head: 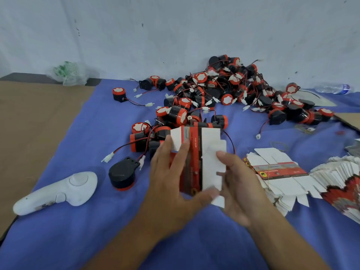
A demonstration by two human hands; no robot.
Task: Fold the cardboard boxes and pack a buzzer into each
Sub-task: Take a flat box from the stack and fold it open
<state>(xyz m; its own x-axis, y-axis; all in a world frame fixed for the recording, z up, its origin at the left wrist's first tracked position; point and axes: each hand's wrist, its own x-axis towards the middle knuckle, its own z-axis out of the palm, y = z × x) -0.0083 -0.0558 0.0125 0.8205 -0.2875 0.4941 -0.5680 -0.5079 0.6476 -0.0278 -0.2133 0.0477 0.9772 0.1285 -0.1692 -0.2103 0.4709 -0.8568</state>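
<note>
Blue cloth [93, 240], buzzer pile [224, 84] at far edge; left hand [171, 184], fingers spread, grips flat box [194, 152]; right hand [239, 188] pinches its flap.

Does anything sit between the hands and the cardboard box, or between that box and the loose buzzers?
Nothing visible. The left hand and right hand both hold the cardboard box, and the nearest buzzers lie just beyond it on the blue cloth, nothing between.

Colours on the blue cloth [97, 133].
The buzzers [227, 99]: black bodies, red bands, white caps; cardboard box [195, 162]: red panels, white flaps; controller [58, 191] on the cloth: white.
</note>
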